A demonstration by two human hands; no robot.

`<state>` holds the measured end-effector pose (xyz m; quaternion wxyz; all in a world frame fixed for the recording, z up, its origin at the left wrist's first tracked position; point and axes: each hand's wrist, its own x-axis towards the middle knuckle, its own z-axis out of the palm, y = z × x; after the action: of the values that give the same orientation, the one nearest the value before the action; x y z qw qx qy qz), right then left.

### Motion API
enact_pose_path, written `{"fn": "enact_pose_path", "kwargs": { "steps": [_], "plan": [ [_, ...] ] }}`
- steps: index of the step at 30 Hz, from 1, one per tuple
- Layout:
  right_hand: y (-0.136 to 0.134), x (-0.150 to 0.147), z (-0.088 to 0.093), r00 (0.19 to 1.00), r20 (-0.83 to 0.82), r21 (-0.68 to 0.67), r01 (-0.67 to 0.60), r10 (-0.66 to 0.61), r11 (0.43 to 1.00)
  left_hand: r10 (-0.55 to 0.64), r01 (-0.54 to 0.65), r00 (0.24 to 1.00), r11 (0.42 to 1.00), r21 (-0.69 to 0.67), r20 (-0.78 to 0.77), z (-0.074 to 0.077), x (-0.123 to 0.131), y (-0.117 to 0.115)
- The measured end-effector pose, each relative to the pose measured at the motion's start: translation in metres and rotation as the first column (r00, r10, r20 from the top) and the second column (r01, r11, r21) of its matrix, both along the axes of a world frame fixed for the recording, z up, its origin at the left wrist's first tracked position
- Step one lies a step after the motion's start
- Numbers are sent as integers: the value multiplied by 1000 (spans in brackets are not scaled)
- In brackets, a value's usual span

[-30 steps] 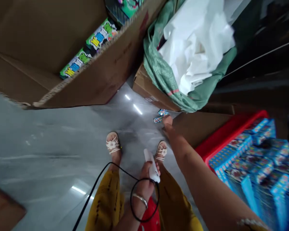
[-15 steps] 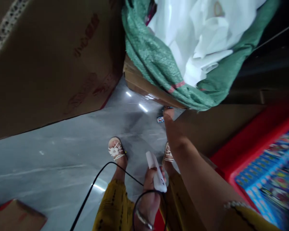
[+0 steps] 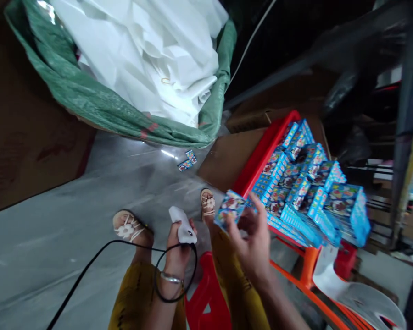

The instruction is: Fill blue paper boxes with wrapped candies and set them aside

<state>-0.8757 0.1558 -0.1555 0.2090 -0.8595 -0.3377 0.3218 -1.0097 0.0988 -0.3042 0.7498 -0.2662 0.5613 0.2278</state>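
Note:
My left hand point(image 3: 176, 247) is closed around a white, rounded handheld device point(image 3: 183, 224); its kind is not clear. A black cable point(image 3: 105, 251) passes by this hand and loops around the wrist, over a silver bangle. My right hand point(image 3: 253, 236) pinches a small blue printed box point(image 3: 230, 210) between thumb and fingers, above the floor and beside a red tray point(image 3: 253, 160). Inside the tray stand rows of similar blue boxes point(image 3: 291, 181). Two more small blue packs point(image 3: 187, 161) lie on the grey floor, under the edge of a green sack.
The green woven sack point(image 3: 124, 117) bulges with white sheeting point(image 3: 151, 59) ahead of me. A large cardboard carton point(image 3: 27, 151) stands at left. Beneath my legs is a red stool point(image 3: 208, 293). An orange frame point(image 3: 308, 270) and white curved plastic piece point(image 3: 358, 298) are at lower right.
My right hand has come up from the floor by the sack, now with a small blue box in it. The view has swung right, bringing the tray in. My left hand keeps the white device.

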Motion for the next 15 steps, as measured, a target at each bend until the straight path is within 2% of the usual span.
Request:
{"fn": "enact_pose_path", "kwargs": {
  "steps": [2,5,9,15],
  "plan": [
    [13,28,28,974,213,-7,-76,76,997,84,-84,996,996,-5,25,4,6,2],
    [36,61,45,868,441,-152,-179,229,972,118,-117,993,992,-42,30,6,14,1],
    [47,80,44,778,549,-290,-164,304,943,138,-136,990,989,-61,34,7,16,-2],
    [53,87,26,713,578,-395,-182,398,900,168,-168,985,986,-25,29,11,9,0]
  ]
}}
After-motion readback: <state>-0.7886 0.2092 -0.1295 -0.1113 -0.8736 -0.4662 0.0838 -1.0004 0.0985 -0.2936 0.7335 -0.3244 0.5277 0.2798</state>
